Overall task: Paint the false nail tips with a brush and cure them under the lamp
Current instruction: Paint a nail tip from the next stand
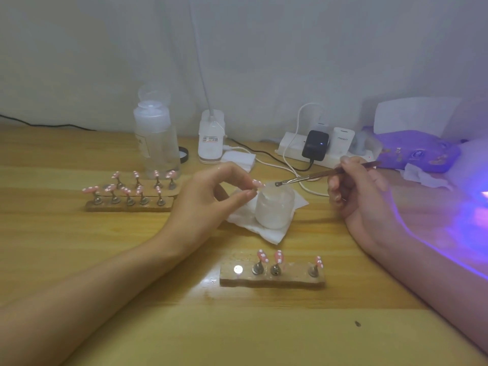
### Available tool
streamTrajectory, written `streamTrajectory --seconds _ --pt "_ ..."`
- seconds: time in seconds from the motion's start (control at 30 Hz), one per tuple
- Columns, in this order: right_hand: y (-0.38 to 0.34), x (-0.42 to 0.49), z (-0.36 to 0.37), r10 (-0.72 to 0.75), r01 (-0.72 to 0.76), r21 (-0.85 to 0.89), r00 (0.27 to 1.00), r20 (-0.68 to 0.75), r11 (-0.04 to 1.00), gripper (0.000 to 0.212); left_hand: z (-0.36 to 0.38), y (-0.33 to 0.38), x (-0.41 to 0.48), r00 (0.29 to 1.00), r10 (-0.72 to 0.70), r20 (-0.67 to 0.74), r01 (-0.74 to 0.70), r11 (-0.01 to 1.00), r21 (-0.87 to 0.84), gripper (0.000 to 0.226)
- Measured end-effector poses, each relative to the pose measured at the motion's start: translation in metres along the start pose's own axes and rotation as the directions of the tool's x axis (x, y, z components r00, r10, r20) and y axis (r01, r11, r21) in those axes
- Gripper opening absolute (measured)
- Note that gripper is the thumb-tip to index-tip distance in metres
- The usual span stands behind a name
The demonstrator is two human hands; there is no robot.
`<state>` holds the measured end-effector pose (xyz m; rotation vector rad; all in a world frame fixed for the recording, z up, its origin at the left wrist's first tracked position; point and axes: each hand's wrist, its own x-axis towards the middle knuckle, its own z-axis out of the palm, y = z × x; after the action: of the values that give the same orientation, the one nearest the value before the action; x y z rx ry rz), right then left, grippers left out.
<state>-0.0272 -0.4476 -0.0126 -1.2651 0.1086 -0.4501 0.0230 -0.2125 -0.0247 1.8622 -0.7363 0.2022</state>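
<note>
Centre of frame: left hand (208, 196), thumb and forefinger pinching a pink tip (258, 183) at the rim of the jar (274, 207), remaining fingers (232, 171) loosely arched above.

Right of it: right hand (361, 191), fingers curled round a brush (324, 174). Bristles over the open jar, just beside the tip.

Under the jar: a tissue (266, 232) on the desk (237, 334).

Lower centre: a holder (272, 280) with three pink tips on metal stands and one bare stud at its left end.

Left of centre: two more holders (129, 204), filled with pink tips.

Right edge: lamp (475, 165), glowing violet.

Further back: clear bottle (155, 138) and power strip (290, 151).
</note>
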Motion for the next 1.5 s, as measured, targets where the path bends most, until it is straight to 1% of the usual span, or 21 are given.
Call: streamTrajectory --seconds 0.1,0.23,0.3,0.37,0.43,0.53,0.67,0.73,0.8,0.87,0.97,1.03,1.1,1.23,1.3,1.37,1.43,1.5 --pt "-0.0015 -0.0009 0.0018 -0.01 0.01 -0.023 0.999 0.032 1.0 0.031 -0.0001 -0.0008 0.0 1.0 -0.006 0.02 0.006 0.999 -0.034 0.013" --pt "-0.0027 -0.0023 0.005 -0.031 0.034 -0.033 0.995 0.095 0.999 0.023 -0.0011 -0.0036 0.0008 0.999 -0.026 0.032 0.027 0.999 -0.032 0.012" --pt "-0.0033 -0.0035 0.0064 -0.043 0.052 -0.055 0.989 0.143 0.997 0.022 -0.001 -0.0035 0.0009 0.999 -0.018 0.03 0.019 0.999 -0.032 0.012" --pt "-0.0037 -0.0049 0.0079 -0.045 0.059 -0.081 0.986 0.162 0.995 0.022 -0.0008 -0.0027 0.0004 0.999 -0.004 0.033 0.005 0.999 -0.033 0.009" --pt "-0.0032 -0.0051 0.0079 -0.04 0.054 -0.099 0.989 0.141 0.994 0.023 -0.0006 -0.0018 -0.0001 0.999 0.008 0.037 -0.006 0.999 -0.035 0.008" --pt "-0.0036 -0.0044 0.0065 -0.033 0.04 -0.075 0.995 0.091 0.996 0.035 -0.0007 -0.0003 0.0002 0.998 0.013 0.056 -0.01 0.998 -0.055 0.008" --pt "-0.0051 -0.006 0.0083 -0.045 0.061 -0.096 0.987 0.155 0.994 0.024 -0.0007 -0.0003 0.0005 0.997 0.028 0.068 -0.025 0.999 -0.046 0.007" --pt "-0.0036 -0.0051 0.0067 -0.043 0.058 -0.115 0.991 0.125 0.992 0.026 -0.0009 -0.0014 0.0006 0.997 0.033 0.067 -0.03 0.998 -0.047 0.007" --pt "-0.0025 -0.0033 0.0044 -0.032 0.039 -0.089 0.997 0.072 0.995 0.032 -0.0012 -0.0019 0.0004 0.997 0.034 0.067 -0.03 0.998 -0.059 0.008" --pt "-0.0034 -0.0035 0.0049 -0.037 0.041 -0.056 0.996 0.08 0.998 0.031 -0.0011 -0.0014 0.0004 0.997 0.035 0.074 -0.031 0.997 -0.066 0.008" --pt "-0.0032 -0.0047 0.0073 -0.054 0.067 -0.097 0.989 0.136 0.993 0.024 -0.001 -0.0011 0.0 0.996 0.031 0.079 -0.026 0.998 -0.065 0.006" --pt "-0.0026 -0.0042 0.0065 -0.043 0.052 -0.1 0.995 0.091 0.994 0.029 -0.001 -0.0012 0.0001 0.997 0.027 0.078 -0.022 0.997 -0.069 0.006" --pt "-0.0028 -0.0032 0.0047 -0.036 0.039 -0.065 0.998 0.059 0.997 0.033 -0.0008 -0.0013 0.0003 0.997 0.024 0.071 -0.019 0.997 -0.075 0.007" --pt "-0.003 -0.0044 0.0072 -0.055 0.069 -0.091 0.988 0.142 0.993 0.024 -0.0008 0.0 -0.0001 0.997 0.049 0.067 -0.046 0.998 -0.048 0.008" --pt "-0.0023 -0.0039 0.0065 -0.055 0.066 -0.104 0.992 0.11 0.992 0.026 -0.0006 0.0006 -0.0008 0.996 0.064 0.06 -0.062 0.998 -0.032 0.009" --pt "-0.0019 -0.0029 0.0046 -0.057 0.064 -0.075 0.995 0.084 0.995 0.027 -0.0003 0.0015 -0.0013 0.995 0.075 0.058 -0.074 0.997 -0.023 0.009" --pt "-0.0023 -0.0031 0.0047 -0.076 0.083 -0.058 0.991 0.115 0.995 0.022 0.0 0.0022 -0.0014 0.995 0.084 0.058 -0.083 0.996 -0.022 0.01" --pt "-0.0014 -0.0032 0.005 -0.089 0.101 -0.082 0.986 0.142 0.991 0.019 0.0 0.0022 -0.0015 0.994 0.089 0.056 -0.088 0.996 -0.021 0.01"
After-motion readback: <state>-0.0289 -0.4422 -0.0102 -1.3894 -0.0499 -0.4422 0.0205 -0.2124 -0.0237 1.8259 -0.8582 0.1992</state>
